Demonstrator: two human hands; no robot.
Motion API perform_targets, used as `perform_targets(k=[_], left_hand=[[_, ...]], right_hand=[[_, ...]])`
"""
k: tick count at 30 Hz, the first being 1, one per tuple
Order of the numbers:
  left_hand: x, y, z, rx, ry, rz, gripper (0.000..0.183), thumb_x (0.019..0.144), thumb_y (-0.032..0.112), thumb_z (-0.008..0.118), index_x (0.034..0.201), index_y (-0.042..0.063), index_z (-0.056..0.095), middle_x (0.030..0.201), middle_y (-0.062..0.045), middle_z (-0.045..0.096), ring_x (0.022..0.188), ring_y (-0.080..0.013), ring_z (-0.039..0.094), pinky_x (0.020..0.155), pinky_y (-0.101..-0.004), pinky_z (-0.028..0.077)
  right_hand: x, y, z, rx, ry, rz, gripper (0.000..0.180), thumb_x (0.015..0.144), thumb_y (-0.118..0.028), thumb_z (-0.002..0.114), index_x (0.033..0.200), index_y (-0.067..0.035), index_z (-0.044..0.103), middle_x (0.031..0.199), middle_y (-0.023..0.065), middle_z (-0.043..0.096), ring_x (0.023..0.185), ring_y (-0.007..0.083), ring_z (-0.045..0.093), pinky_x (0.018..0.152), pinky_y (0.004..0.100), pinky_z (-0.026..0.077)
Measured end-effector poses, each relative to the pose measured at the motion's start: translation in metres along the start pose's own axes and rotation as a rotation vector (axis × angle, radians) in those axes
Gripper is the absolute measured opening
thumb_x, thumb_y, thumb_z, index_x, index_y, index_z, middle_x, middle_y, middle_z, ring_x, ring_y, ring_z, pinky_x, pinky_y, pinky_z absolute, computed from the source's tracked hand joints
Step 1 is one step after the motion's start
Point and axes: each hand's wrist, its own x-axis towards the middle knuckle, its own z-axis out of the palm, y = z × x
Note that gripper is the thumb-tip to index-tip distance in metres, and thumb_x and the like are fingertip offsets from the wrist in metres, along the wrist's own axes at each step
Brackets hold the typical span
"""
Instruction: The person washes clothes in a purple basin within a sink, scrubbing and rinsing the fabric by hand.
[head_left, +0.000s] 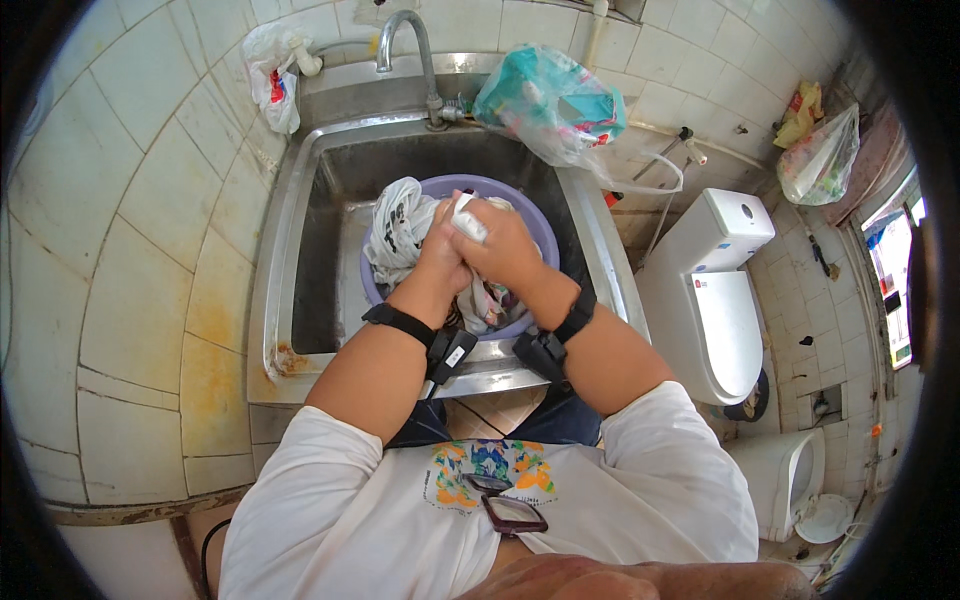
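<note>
Over a purple plastic basin (541, 225) in a stainless steel sink, my left hand (437, 259) and my right hand (501, 238) are pressed together. Between them they grip a white cloth (469, 223), a bunched part of which shows above the fingers. How far the cloth runs below the hands is hidden. White fabric with black print (403, 225) is heaped at the basin's left side. More patterned fabric (491, 304) lies under my wrists, inside the basin. Each forearm wears a black strap with a small device.
A curved metal faucet (409, 45) rises behind the basin. Teal and clear plastic bags (551, 101) sit at the sink's (600, 247) back right corner. A white plastic bag (277, 82) hangs at the left wall. To the right stands a white toilet (724, 322), with a white bin (780, 476) nearer me.
</note>
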Motion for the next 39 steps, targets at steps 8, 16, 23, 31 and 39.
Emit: perform_targets(k=[8,16,23,31,39], left_hand=[[-0.031,0.004,0.036,0.438,0.09,-0.242,0.044,0.088,0.051,0.046,0.102,0.012,0.061,0.093,-0.005,0.066,0.08,-0.0206,0.064,0.067,-0.0426,0.051],[-0.022,0.006,0.019,0.323,0.043,-0.182,0.043,0.085,0.052,0.052,0.101,0.013,0.06,0.093,-0.005,0.065,0.079,-0.0195,0.063,0.066,-0.0367,0.052],[-0.026,0.011,0.032,0.499,-0.162,-0.025,0.036,0.081,0.028,0.067,0.107,0.006,0.056,0.095,-0.007,0.063,0.085,-0.0177,0.061,0.066,-0.034,0.05],[-0.018,0.038,0.014,0.636,0.071,-0.039,0.055,0.062,-0.01,0.05,0.114,0.006,0.044,0.097,-0.014,0.054,0.078,-0.0298,0.055,0.05,-0.045,0.045],[-0.006,0.037,0.004,0.543,0.296,0.382,0.028,0.087,0.011,0.053,0.112,0.001,0.047,0.101,-0.013,0.057,0.088,-0.0225,0.058,0.074,-0.0364,0.05]], right_hand=[[0.007,0.018,-0.015,-0.027,0.131,0.349,0.032,0.087,-0.029,0.055,0.079,0.001,0.054,0.071,0.0211,0.055,0.066,0.0339,0.054,0.062,0.0376,0.043],[0.011,0.018,-0.005,-0.057,0.058,0.226,0.03,0.087,-0.029,0.056,0.084,0.001,0.056,0.074,0.0222,0.057,0.064,0.0353,0.052,0.062,0.0377,0.044],[0.013,0.072,-0.028,0.545,0.22,0.562,0.03,0.089,-0.028,0.055,0.09,0.002,0.056,0.076,0.0098,0.059,0.076,0.019,0.059,0.068,0.0359,0.044],[0.02,0.04,-0.068,1.286,0.158,0.59,0.025,0.082,-0.003,0.061,0.105,-0.003,0.052,0.095,0.0078,0.06,0.086,0.017,0.06,0.075,0.0314,0.049],[0.019,0.046,-0.081,1.114,0.042,0.633,0.028,0.074,0.005,0.062,0.099,-0.006,0.053,0.091,0.0061,0.06,0.085,0.0174,0.06,0.075,0.0322,0.05]])
